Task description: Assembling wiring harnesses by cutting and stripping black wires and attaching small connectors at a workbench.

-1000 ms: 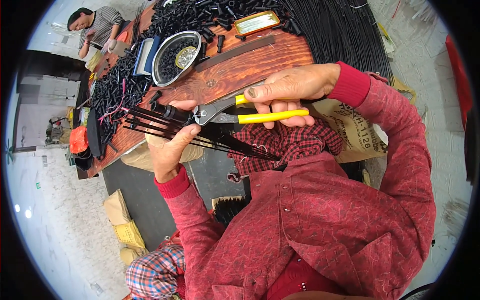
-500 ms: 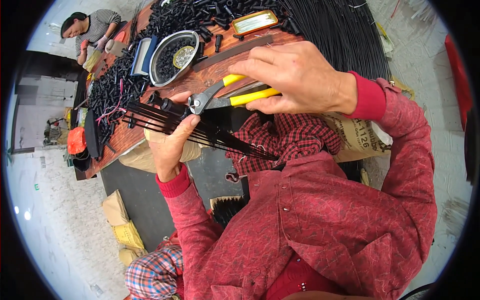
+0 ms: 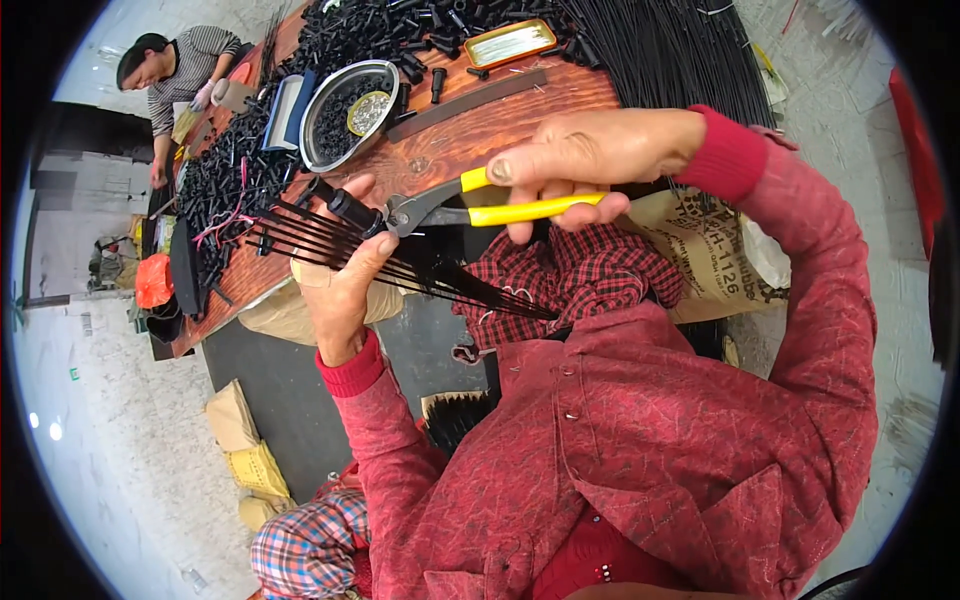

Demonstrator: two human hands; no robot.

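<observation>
My left hand is closed round a bundle of thin black ribs, which fans out at the far left and runs down toward my lap. In the same grip, a black tubular plastic fitting points up and left between thumb and fingers. My right hand holds yellow-handled pliers, thumb on the upper handle and fingertips under the lower one. The pliers' dark jaws meet the near end of the fitting beside my left thumb; exactly what lies between them is too small to tell.
On the wooden table lie heaps of black plastic fittings, a metal bowl of small parts, a yellow-rimmed tray, a flat dark bar and long black rods. Another person sits at the far left.
My right hand has rolled over and shifted right on the pliers, thumb now on the top handle. The fitting shows more fully in my left hand. The other person's arm has lowered.
</observation>
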